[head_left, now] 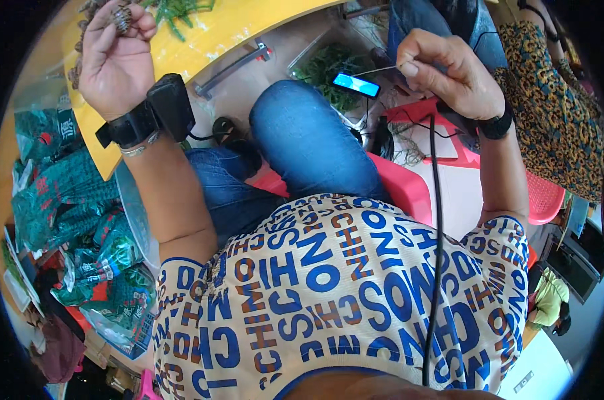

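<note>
My left hand point(119, 67) is raised over the yellow table point(242, 25) at the upper left, palm up. Its fingers curl around a small brown pine cone point(121, 19). More brown pine cones point(77, 70) lie along the table's left side, partly behind that hand. Green artificial-looking sprigs point(175, 15) rest just right of it on the table. At the upper right, off the table, my right hand point(452, 72) pinches a thin wire point(377, 70) between thumb and fingers. The wire points left, above a lit phone point(357, 85).
Green foliage point(327, 63) lies on the floor beneath the phone. Teal plastic bags point(69, 193) are piled at the left. A pink stool point(405, 190) stands by my leg. A person in patterned clothing point(549, 113) is at the right. A black cable point(437, 253) runs down my front.
</note>
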Available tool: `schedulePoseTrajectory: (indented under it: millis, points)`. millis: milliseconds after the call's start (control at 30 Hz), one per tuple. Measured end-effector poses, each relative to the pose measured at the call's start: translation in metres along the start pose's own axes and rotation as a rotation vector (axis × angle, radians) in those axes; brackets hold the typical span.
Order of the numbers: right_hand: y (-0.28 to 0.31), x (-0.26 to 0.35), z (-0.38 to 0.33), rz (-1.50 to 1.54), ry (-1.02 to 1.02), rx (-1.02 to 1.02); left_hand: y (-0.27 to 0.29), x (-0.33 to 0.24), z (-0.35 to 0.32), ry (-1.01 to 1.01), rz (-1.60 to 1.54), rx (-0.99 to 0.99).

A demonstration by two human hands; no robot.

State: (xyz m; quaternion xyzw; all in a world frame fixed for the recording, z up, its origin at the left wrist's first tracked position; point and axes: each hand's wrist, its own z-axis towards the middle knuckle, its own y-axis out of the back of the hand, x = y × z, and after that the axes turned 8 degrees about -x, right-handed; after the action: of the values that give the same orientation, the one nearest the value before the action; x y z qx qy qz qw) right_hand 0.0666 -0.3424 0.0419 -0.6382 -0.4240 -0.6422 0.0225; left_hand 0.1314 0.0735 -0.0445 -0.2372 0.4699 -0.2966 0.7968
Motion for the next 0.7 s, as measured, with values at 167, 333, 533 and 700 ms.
schedulePoseTrajectory:
  millis: [167, 333, 533, 700]
  points:
    - [-0.009, 0.040, 0.072, -0.117, 0.737, -0.127, -0.003, -0.013, -0.002, -0.007, 0.022, 0.012]
    - [-0.008, 0.127, 0.112, -0.113, 0.936, -0.259, -0.019, -0.010, 0.003, -0.060, 0.021, -0.048]
    - [-0.055, 0.182, 0.185, 0.316, 0.874, -0.077, -0.042, -0.043, 0.006, -0.100, -0.009, -0.016]
    - [-0.106, 0.147, 0.193, 0.380, 0.788, -0.306, -0.055, -0.047, -0.003, -0.167, 0.065, -0.330]
